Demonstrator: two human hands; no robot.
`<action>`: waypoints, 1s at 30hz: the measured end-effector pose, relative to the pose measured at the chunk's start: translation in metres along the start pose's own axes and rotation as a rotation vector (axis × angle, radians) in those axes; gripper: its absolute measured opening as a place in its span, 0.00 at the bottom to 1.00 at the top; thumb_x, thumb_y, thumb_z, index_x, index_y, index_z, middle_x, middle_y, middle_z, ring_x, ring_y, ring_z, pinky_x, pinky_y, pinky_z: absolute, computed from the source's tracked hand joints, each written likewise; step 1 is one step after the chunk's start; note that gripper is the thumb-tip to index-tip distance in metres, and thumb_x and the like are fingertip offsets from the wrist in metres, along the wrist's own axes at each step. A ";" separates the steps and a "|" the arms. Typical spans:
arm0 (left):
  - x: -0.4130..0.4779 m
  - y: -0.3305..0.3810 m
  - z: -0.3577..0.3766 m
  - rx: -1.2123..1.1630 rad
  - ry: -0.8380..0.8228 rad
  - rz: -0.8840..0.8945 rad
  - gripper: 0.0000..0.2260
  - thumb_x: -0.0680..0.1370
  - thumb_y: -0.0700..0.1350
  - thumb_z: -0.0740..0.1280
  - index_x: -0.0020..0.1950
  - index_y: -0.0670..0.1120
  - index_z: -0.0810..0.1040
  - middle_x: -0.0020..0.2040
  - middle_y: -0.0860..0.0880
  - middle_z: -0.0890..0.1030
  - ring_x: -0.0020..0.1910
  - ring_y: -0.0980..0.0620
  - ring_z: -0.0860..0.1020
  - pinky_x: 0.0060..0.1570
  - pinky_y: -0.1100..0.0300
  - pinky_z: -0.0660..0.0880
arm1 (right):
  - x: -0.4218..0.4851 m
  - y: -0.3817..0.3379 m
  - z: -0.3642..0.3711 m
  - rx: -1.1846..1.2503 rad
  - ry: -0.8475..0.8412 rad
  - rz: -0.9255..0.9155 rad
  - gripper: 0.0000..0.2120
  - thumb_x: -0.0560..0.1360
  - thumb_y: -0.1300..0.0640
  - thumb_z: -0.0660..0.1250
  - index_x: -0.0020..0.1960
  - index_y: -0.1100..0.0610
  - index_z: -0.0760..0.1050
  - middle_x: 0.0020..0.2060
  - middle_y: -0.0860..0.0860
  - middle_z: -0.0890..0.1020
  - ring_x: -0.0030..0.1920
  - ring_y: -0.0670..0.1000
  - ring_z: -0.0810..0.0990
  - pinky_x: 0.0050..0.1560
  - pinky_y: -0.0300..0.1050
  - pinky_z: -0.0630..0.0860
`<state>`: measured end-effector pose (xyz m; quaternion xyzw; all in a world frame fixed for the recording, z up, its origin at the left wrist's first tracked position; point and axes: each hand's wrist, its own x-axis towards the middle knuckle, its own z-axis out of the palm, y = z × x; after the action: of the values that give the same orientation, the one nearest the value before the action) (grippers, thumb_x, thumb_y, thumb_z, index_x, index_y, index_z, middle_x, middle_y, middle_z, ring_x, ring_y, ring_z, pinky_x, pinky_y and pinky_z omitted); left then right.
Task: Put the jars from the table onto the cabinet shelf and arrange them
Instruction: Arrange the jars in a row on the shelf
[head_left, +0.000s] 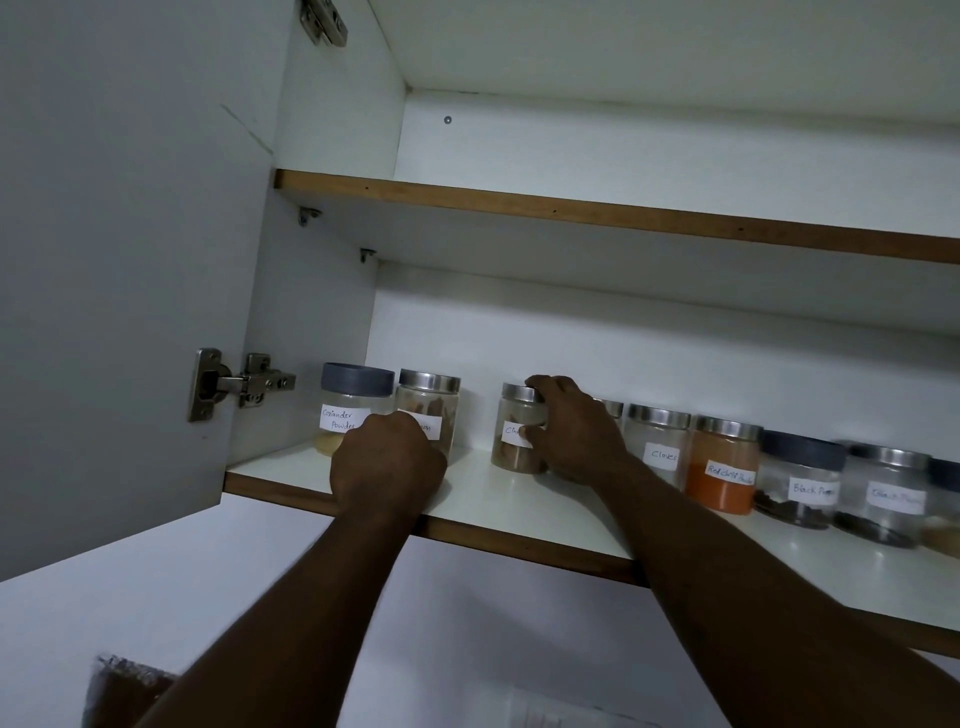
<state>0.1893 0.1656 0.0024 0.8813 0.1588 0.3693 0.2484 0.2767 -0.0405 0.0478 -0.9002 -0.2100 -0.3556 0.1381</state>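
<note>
Several labelled jars stand in a row on the lower cabinet shelf (483, 501). At the left is the grey-lidded coriander powder jar (356, 402), and beside it a steel-lidded jar of brown sticks (430, 402). My left hand (387, 462) curls round the lower left side of that jar, with its fingers hidden. A gap follows, then a steel-lidded jar of brown powder (517, 434). My right hand (574, 431) grips it, fingers over the lid and thumb on the label. Right of it stand the cloves jar (657, 447), red chilli powder jar (722, 470) and black pepper jar (802, 483).
More jars (883, 499) continue to the right edge, and one lid (612, 408) shows behind my right hand. The upper shelf (571, 213) holds nothing visible. The open cabinet door (130, 260) hangs at the left on its hinge (236, 384).
</note>
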 end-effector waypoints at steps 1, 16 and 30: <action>-0.001 0.000 0.000 -0.005 0.003 -0.003 0.15 0.76 0.53 0.71 0.58 0.47 0.82 0.55 0.47 0.84 0.54 0.45 0.82 0.46 0.55 0.75 | 0.000 0.000 0.000 -0.005 -0.004 0.000 0.32 0.74 0.50 0.73 0.75 0.49 0.66 0.71 0.51 0.72 0.65 0.58 0.76 0.63 0.53 0.75; -0.002 0.002 -0.009 0.026 -0.036 -0.020 0.13 0.78 0.52 0.68 0.59 0.46 0.81 0.55 0.47 0.84 0.54 0.46 0.82 0.45 0.55 0.76 | -0.002 -0.019 -0.004 -0.002 0.177 -0.097 0.32 0.76 0.48 0.71 0.77 0.51 0.65 0.74 0.50 0.70 0.62 0.56 0.80 0.61 0.53 0.77; 0.000 -0.002 -0.003 0.139 -0.059 0.096 0.12 0.79 0.51 0.67 0.58 0.47 0.81 0.54 0.47 0.83 0.52 0.48 0.82 0.43 0.57 0.71 | 0.030 -0.083 0.026 -0.186 -0.009 -0.171 0.25 0.72 0.41 0.73 0.63 0.49 0.69 0.59 0.51 0.78 0.51 0.56 0.80 0.45 0.48 0.73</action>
<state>0.1871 0.1682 0.0035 0.9135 0.1345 0.3428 0.1731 0.2719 0.0501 0.0586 -0.8895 -0.2527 -0.3801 0.0220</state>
